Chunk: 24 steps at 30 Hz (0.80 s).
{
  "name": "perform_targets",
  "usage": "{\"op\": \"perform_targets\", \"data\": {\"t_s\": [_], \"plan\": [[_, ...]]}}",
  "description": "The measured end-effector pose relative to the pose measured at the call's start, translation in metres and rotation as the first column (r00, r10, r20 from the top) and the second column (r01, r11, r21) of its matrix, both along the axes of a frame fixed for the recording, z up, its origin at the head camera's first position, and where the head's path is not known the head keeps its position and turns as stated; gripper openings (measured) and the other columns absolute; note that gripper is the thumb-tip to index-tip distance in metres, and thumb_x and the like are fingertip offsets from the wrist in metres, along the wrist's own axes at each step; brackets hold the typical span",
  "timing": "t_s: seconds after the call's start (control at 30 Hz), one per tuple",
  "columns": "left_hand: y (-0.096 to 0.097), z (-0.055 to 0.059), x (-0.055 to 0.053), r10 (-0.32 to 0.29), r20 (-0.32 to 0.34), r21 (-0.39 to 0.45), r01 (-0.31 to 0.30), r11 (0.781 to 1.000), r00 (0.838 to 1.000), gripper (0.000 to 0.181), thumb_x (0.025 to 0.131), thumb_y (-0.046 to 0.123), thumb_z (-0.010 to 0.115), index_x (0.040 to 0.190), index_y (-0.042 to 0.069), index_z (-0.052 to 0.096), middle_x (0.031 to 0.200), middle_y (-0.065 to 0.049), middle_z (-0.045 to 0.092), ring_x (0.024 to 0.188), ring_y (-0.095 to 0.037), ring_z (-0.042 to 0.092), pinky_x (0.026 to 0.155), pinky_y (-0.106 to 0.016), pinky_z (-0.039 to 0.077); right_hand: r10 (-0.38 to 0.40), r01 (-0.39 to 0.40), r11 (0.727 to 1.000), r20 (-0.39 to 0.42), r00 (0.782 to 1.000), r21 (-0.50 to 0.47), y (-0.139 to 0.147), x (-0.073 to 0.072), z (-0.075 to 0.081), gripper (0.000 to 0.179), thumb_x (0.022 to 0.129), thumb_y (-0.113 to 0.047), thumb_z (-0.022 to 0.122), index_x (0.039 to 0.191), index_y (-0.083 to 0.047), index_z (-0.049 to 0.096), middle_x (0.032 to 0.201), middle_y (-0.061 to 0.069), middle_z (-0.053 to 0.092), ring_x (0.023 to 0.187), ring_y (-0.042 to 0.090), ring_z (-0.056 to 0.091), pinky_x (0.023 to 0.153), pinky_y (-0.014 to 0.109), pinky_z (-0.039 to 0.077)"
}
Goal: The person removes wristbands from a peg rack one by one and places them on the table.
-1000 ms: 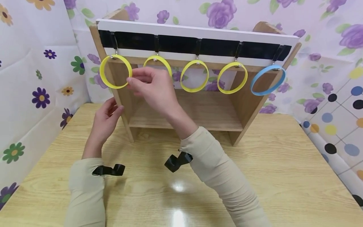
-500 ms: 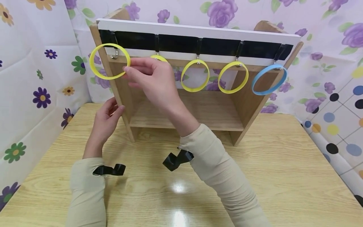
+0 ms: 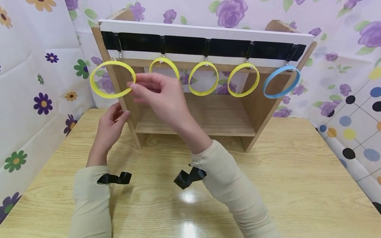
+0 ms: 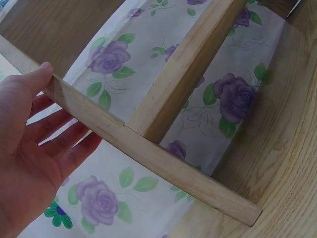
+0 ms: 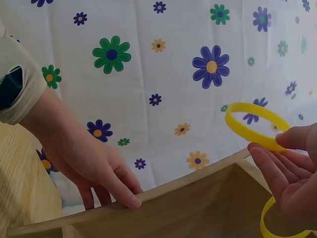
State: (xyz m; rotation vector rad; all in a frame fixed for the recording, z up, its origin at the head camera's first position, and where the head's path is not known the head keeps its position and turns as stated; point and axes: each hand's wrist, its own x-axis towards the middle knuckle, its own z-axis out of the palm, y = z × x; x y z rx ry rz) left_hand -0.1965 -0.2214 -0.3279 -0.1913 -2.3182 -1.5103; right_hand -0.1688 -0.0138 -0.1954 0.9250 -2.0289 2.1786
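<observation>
My right hand (image 3: 163, 96) pinches a thin yellow wristband (image 3: 110, 96) by its right side, between thumb and fingers. It is off the leftmost hook (image 3: 120, 54), a little below and in front of it. In the right wrist view the held wristband (image 5: 246, 133) tilts in front of the flowered cloth. Lower down, my left hand (image 3: 110, 127) grips the left side panel of the wooden rack (image 3: 194, 131), thumb on the front edge and fingers behind, as the left wrist view of this hand (image 4: 29, 148) also shows.
Two more yellow wristbands (image 3: 202, 94) (image 3: 238, 95) and a blue wristband (image 3: 272, 96) hang from hooks on the black-striped rail (image 3: 184, 44). Another yellow wristband (image 3: 166, 60) hangs partly behind my right hand. The rack stands on a wooden table (image 3: 297, 172) against flowered cloth (image 3: 333, 19).
My right hand lifted the leftmost yellow wristband up off its hook, then brought it left and down below the hook. The left hand stayed on the side panel.
</observation>
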Motion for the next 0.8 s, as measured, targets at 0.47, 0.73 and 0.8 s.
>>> {"op": "perform_targets", "data": {"t_s": [0.47,0.73,0.8], "plan": [[0.0,0.001,0.001,0.023,-0.049,0.037,-0.022,0.999,0.999,0.043,0.099,0.016,0.056,0.137,-0.002,0.049,0.127,-0.016,0.055,0.112,-0.009,0.054,0.09,-0.019,0.047,-0.028,0.028,1.0,-0.021,0.999,-0.01,0.04,0.003,-0.038,0.022,0.091,0.001,0.064,0.111,0.01,0.065,0.1,0.019,0.07,0.09,0.024,0.069,0.077,0.037,0.057],[0.001,0.0,0.001,0.013,-0.047,0.024,-0.012,1.0,0.999,0.045,0.099,0.017,0.054,0.139,-0.003,0.046,0.131,-0.019,0.054,0.116,-0.019,0.054,0.094,-0.024,0.047,-0.096,0.095,0.993,0.013,0.995,0.063,0.069,-0.005,-0.068,0.022,0.092,-0.001,0.064,0.111,0.009,0.066,0.101,0.024,0.068,0.089,0.031,0.068,0.075,0.037,0.058],[0.002,-0.001,0.0,0.01,-0.05,0.025,-0.009,1.0,0.999,0.045,0.099,0.016,0.054,0.139,-0.003,0.046,0.131,-0.019,0.054,0.115,-0.018,0.054,0.094,-0.024,0.047,-0.096,0.093,0.992,0.033,0.995,0.081,0.076,-0.007,-0.074,0.023,0.092,-0.003,0.065,0.112,0.008,0.066,0.102,0.024,0.068,0.09,0.033,0.068,0.076,0.038,0.057]]}}
